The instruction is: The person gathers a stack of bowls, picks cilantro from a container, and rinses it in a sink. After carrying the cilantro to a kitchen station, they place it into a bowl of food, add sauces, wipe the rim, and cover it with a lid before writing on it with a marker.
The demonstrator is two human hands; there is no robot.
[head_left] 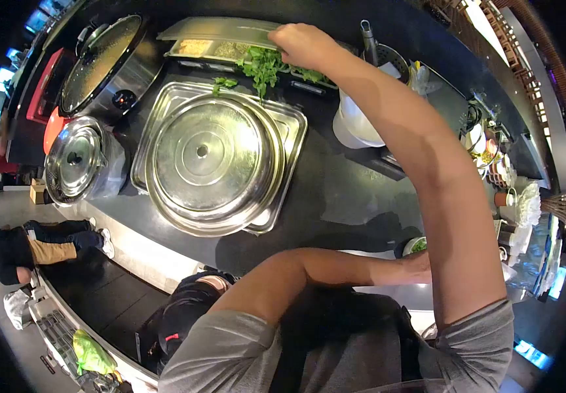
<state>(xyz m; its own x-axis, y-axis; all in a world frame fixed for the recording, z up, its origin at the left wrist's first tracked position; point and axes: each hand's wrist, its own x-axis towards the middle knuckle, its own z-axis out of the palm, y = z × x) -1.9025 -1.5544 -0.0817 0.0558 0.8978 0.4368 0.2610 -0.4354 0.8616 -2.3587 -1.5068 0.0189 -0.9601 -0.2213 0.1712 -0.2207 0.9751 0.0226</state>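
My right hand (301,44) reaches to the back of the counter, its fingers closed at the edge of a clear lid (221,29). The lid tilts up over a condiment box (224,64) with several compartments. Leafy cilantro (260,71) spills over the box's front rim, just below that hand. One loose sprig (224,84) lies near the tray. My left hand (416,267) is low on the right, beside a bowl with chopped greens (416,245). My right forearm covers its fingers, so what it holds is hidden.
A large round metal lid (207,157) covers a pan on a metal tray (299,124). To the left stand a big cooker (116,78) and a glass-lidded pot (73,160). A white container (355,121) stands under my right arm. Another person (40,249) is at far left.
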